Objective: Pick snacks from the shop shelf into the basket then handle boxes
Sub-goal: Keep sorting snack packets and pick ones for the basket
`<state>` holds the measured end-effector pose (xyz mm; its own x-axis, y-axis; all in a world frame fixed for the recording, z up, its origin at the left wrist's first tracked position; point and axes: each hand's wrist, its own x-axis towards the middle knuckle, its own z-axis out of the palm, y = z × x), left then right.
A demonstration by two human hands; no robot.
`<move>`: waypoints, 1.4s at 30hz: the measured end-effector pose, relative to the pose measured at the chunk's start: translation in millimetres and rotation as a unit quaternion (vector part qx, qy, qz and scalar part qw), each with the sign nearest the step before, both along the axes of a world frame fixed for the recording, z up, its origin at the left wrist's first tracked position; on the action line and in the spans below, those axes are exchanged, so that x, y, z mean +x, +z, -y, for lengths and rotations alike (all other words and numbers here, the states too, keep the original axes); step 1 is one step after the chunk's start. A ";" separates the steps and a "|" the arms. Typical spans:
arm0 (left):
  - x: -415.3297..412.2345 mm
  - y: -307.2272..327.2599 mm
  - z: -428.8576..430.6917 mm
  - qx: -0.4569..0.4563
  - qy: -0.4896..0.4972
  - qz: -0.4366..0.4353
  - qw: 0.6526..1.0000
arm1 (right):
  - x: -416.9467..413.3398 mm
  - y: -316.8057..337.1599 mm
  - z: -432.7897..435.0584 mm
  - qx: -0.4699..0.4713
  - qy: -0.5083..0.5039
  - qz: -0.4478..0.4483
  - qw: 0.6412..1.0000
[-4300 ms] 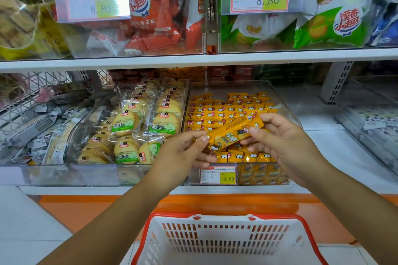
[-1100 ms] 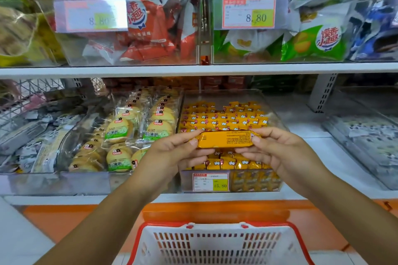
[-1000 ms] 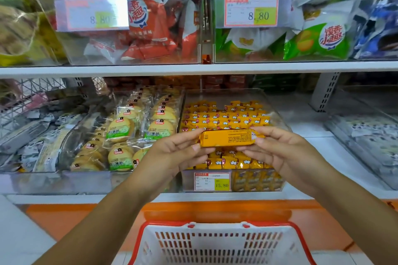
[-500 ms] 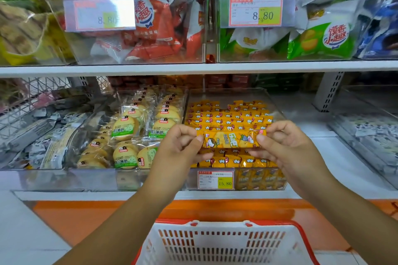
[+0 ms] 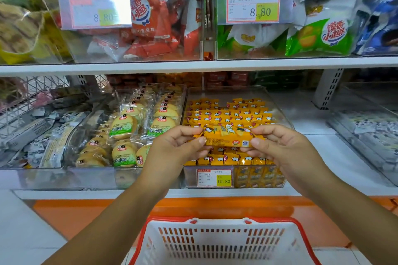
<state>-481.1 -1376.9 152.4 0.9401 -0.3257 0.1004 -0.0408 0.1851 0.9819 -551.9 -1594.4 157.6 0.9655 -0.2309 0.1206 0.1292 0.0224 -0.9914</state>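
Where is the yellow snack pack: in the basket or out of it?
Out. The left hand and right hand pinch the yellow snack pack by its ends, level, in front of the shelf bin, above the basket.

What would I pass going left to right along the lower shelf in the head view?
Grey-and-white packets → round yellow cakes → stacked yellow snack bars → black-and-white packets. The held snack bar overlaps the stacked bars, so it is left out.

You can read three price tags here: the upper left tag [image 5: 95, 12] says 8.80, the upper right tag [image 5: 253, 6] also 8.80, and the lower tag [image 5: 214, 177] by the yellow snacks [image 5: 226, 113] says 15.80.
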 end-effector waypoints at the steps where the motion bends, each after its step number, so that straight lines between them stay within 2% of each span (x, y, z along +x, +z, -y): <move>1: 0.2 0.5 -0.3 -0.004 -0.001 -0.002 1.000 | 0.3 0.0 0.3 0.004 0.002 -0.001 1.000; 9: 0.4 0.5 -2.0 -0.010 -0.014 -0.017 1.000 | 2.4 -2.0 1.7 0.016 -0.006 -0.016 1.000; 14: 5.0 0.3 -9.6 0.001 -0.050 -0.025 0.998 | -0.1 2.1 6.5 0.077 0.051 -0.033 0.995; 22: 6.2 -5.2 -6.0 0.026 -0.022 0.023 0.999 | 0.5 -2.3 5.5 0.028 0.057 -0.006 0.998; 28: 0.8 -5.1 2.6 0.023 -0.010 0.027 0.999 | 1.2 -0.9 1.2 0.073 0.047 -0.007 0.996; 33: -4.7 -3.0 5.4 -0.026 0.007 0.011 1.000 | -0.6 1.0 -2.1 0.032 -0.012 0.020 0.999; 37: -5.8 -7.4 9.7 0.013 0.054 0.021 0.998 | -0.9 -1.3 -5.3 0.003 -0.010 0.020 1.000; 42: -1.9 -8.3 5.6 0.021 0.015 0.008 1.000 | -0.5 -2.1 -4.5 -0.002 0.000 0.000 1.000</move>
